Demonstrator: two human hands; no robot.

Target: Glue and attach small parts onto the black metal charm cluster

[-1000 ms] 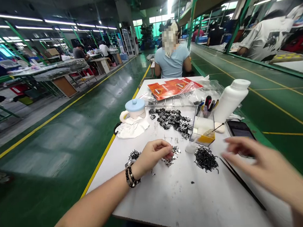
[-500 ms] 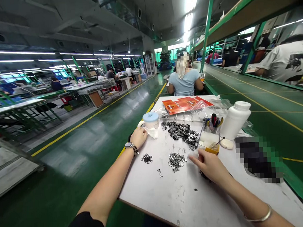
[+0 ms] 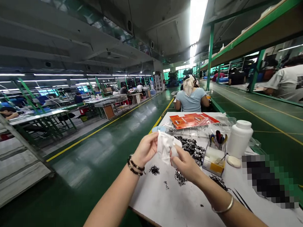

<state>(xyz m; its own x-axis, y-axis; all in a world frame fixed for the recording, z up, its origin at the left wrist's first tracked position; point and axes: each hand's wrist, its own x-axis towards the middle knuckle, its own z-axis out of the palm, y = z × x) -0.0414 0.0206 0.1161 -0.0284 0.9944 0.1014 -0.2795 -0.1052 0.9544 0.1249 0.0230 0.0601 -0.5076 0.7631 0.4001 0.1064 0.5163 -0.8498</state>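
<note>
Both my hands hold a crumpled white cloth (image 3: pixel 165 147) above the white table (image 3: pixel 185 205). My left hand (image 3: pixel 146 149) pinches its left edge, fingers closed. My right hand (image 3: pixel 185 164) grips its lower right part, fingers closed round it. Below them lie small piles of dark metal parts (image 3: pixel 154 170) and silvery parts (image 3: pixel 179 177). A bigger heap of black parts (image 3: pixel 191 147) lies just beyond the cloth.
A white bottle (image 3: pixel 239 139), a clear box of pens (image 3: pixel 214 152) and orange packets (image 3: pixel 192 119) stand at the table's far side. A person in a light blue shirt (image 3: pixel 191 100) sits beyond. The green floor aisle runs on the left.
My left hand lifted the white cloth from beside the cup. My right hand left the table and took hold of it too. The view tilted upward.
</note>
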